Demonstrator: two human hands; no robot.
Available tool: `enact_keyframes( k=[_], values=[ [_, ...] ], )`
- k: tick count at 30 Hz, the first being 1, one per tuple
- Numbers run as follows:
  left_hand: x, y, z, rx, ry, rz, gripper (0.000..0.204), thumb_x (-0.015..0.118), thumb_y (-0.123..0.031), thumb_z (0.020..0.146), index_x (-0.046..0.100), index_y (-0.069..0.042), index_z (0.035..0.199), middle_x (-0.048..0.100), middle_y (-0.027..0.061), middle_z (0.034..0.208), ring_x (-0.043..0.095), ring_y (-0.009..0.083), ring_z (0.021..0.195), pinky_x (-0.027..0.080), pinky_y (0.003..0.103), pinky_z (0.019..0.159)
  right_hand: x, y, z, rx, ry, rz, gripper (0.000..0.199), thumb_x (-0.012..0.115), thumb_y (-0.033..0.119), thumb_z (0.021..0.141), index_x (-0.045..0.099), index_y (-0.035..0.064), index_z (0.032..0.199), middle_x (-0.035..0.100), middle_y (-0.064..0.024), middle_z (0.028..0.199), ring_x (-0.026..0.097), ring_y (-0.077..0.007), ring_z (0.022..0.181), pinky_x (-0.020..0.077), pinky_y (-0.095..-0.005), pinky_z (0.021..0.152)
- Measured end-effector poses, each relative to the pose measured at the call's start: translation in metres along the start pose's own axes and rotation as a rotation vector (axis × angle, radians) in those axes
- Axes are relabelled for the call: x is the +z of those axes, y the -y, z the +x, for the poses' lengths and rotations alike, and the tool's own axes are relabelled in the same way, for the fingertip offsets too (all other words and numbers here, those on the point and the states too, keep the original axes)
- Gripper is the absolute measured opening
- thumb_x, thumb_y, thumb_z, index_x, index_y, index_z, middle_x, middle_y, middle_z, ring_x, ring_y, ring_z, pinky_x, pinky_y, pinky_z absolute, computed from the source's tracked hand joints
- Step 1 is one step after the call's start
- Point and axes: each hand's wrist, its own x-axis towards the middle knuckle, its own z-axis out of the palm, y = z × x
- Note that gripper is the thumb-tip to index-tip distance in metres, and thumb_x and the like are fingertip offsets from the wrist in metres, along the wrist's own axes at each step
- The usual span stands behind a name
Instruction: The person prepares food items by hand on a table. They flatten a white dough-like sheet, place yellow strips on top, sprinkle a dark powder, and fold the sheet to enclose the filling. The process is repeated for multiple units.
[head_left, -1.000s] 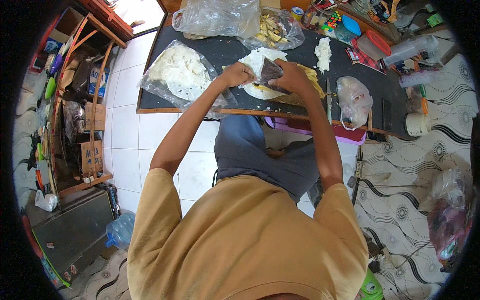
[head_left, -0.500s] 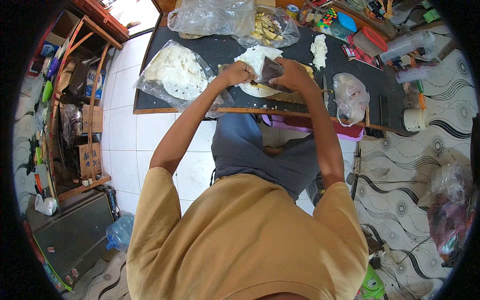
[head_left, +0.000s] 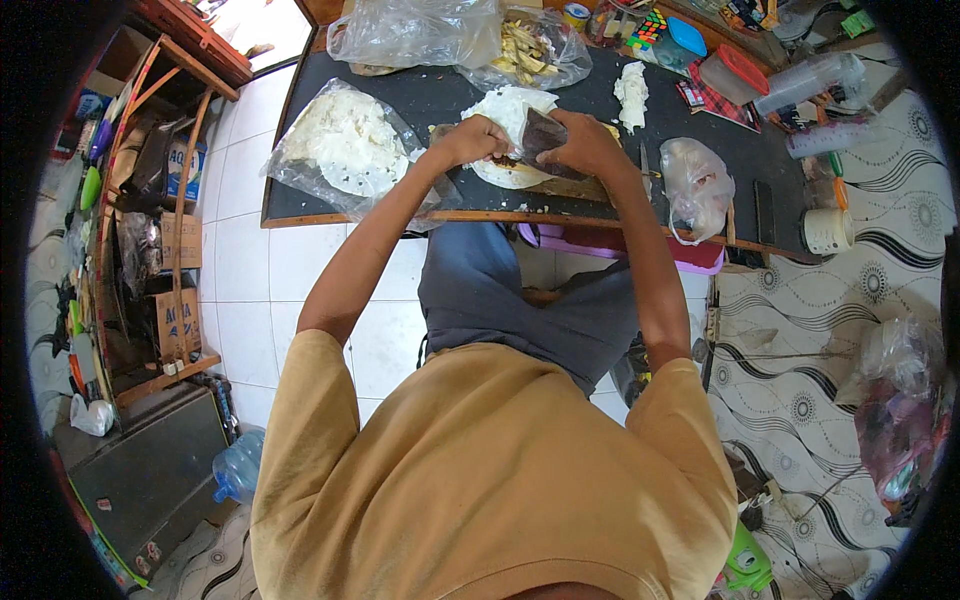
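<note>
1. The left hand (head_left: 468,143) is over a white sheet (head_left: 512,103), fingers bent inward; I cannot tell whether they pinch anything.
2. The right hand (head_left: 588,147) is wrapped around a dark pouch (head_left: 541,132), held tilted above the sheet. The hands are apart, just beside each other.
3. The sheet lies on the table (head_left: 590,95), its near part beside a board (head_left: 575,190). A dark patch (head_left: 507,160) shows by the left fingertips.
4. More sheets (head_left: 345,140) lie on a plastic bag to the left; yellow pieces (head_left: 530,50) sit in another bag behind; a knife (head_left: 645,175) lies to the right.
5. The step in hand looks like adding dark filling from the pouch to the sheet.
6. The next move likely calls for a steady pouch and a light, even spread by the left fingers, without tearing the sheet.
</note>
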Motion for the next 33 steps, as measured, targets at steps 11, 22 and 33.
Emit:
enact_keyframes(
  k=[11,22,33],
  values=[
    [0.006,-0.005,0.009,0.031,0.036,-0.004,0.023,0.073,-0.022,0.088,0.072,0.002,0.087,0.066,0.0036,0.073,0.058,0.0107,0.063,0.048,0.027,0.059,-0.007,0.003,-0.006,0.011,-0.013,-0.109,0.072,0.086,0.032,0.063,0.060,0.0071,0.126,0.067,-0.0215,0.116,0.062,-0.0391,0.111,0.0495,-0.0465,0.094],
    [0.016,-0.007,0.023,0.007,0.059,-0.011,0.018,0.066,-0.015,0.085,0.074,0.000,0.090,0.067,0.0043,0.074,0.059,0.0118,0.062,0.050,0.027,0.058,-0.014,-0.009,-0.011,0.052,0.037,-0.103,0.081,0.086,0.037,0.064,0.057,0.0094,0.134,0.064,-0.0203,0.124,0.058,-0.0386,0.117,0.0459,-0.0444,0.101],
    [0.021,-0.011,0.028,0.027,0.047,0.001,0.019,0.063,-0.012,0.083,0.075,0.000,0.092,0.068,0.0044,0.075,0.061,0.0120,0.063,0.050,0.027,0.059,-0.017,-0.005,-0.013,0.110,0.053,-0.159,0.077,0.086,0.032,0.064,0.058,0.0108,0.133,0.066,-0.0197,0.120,0.060,-0.0366,0.115,0.0470,-0.0451,0.099]
  ],
)
